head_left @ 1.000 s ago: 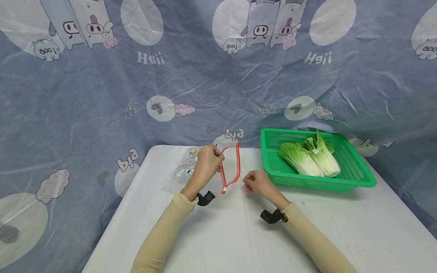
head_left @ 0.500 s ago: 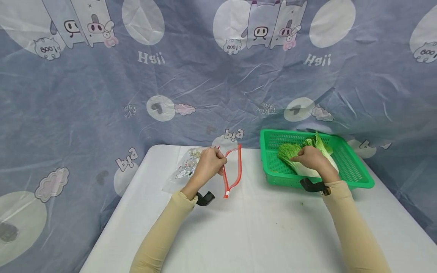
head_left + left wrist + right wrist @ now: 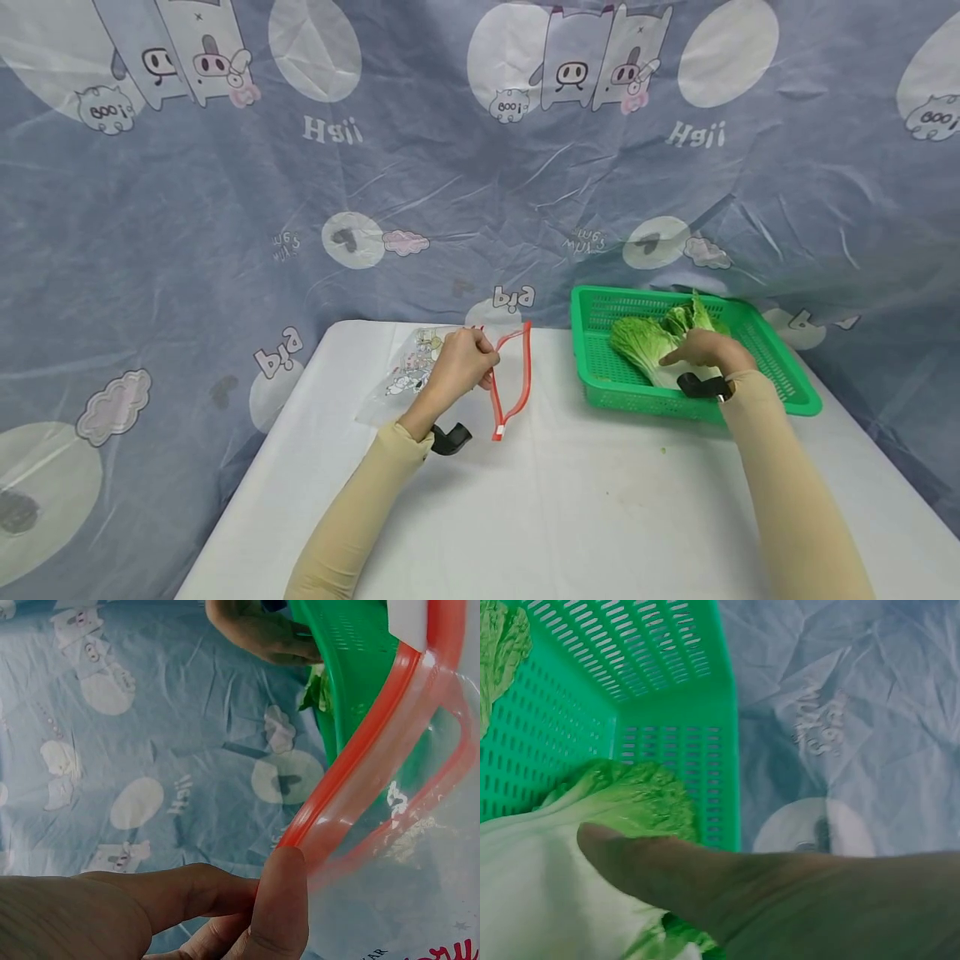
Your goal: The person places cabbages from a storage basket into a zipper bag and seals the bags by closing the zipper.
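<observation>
The left hand [image 3: 453, 367] pinches the red edge of a clear printed bag [image 3: 408, 371] between thumb and fingers. The bag's mouth, rimmed by a red strip [image 3: 527, 367], gapes towards the right. Close up in the left wrist view, the thumb of the left hand [image 3: 187, 907] presses on the red strip [image 3: 341, 772]. Over the green basket [image 3: 675, 406], the right hand [image 3: 708, 350] is at a Chinese cabbage [image 3: 637, 342]. In the right wrist view its thumb [image 3: 652, 862] lies extended across the pale cabbage [image 3: 540, 877]; its other fingers are hidden.
Another leafy cabbage [image 3: 699, 312] lies at the back of the basket, on the right of the white table [image 3: 570, 517]. A small green scrap [image 3: 663, 451] is in front of the basket. A patterned blue cloth [image 3: 450, 167] hangs behind.
The right hand has moved from beside the bag rightwards to the basket, then lower onto the cabbage. The left hand has kept its pinch on the bag, whose red mouth has shifted slightly.
</observation>
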Demonstrator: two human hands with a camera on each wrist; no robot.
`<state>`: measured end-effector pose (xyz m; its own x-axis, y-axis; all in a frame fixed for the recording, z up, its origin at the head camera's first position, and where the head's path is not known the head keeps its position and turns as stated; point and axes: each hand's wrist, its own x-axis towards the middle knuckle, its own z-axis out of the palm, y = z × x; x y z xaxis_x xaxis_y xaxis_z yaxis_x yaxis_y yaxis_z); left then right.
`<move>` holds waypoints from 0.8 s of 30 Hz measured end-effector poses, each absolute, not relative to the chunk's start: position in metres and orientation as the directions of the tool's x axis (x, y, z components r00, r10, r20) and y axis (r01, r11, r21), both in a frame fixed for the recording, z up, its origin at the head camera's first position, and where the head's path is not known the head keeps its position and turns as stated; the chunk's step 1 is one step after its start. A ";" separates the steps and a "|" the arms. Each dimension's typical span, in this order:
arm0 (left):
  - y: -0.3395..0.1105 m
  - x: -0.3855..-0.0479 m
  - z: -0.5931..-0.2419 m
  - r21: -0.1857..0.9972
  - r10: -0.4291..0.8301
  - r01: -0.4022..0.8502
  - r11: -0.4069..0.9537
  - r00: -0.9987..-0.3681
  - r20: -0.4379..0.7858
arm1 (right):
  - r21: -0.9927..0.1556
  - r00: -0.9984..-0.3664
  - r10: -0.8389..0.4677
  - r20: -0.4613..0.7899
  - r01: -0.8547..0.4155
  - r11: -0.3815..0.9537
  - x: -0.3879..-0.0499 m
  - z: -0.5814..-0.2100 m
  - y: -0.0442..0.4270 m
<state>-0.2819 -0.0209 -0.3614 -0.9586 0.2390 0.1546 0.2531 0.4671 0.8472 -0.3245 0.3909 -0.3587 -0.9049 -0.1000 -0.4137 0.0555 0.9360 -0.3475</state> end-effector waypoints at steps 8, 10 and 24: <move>-0.022 -0.282 -0.363 0.852 0.243 0.245 0.463 -0.959 0.144 | -0.339 -0.896 -0.022 -0.443 0.145 0.929 -0.332 -0.363 0.382; -0.022 -0.282 -0.363 0.853 0.243 0.244 0.461 -0.959 0.143 | -0.316 -0.903 0.022 -0.429 0.173 0.933 -0.332 -0.365 0.380; -0.022 -0.283 -0.363 0.849 0.241 0.263 0.459 -0.956 0.166 | -0.356 -0.905 0.062 -0.422 0.228 0.906 -0.334 -0.376 0.376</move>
<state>-0.2827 -0.0223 -0.3626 -0.9562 0.2414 0.1658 0.2630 0.4588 0.8487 -0.3344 0.3759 -0.3759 -0.9045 0.0621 -0.4218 0.2283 0.9061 -0.3561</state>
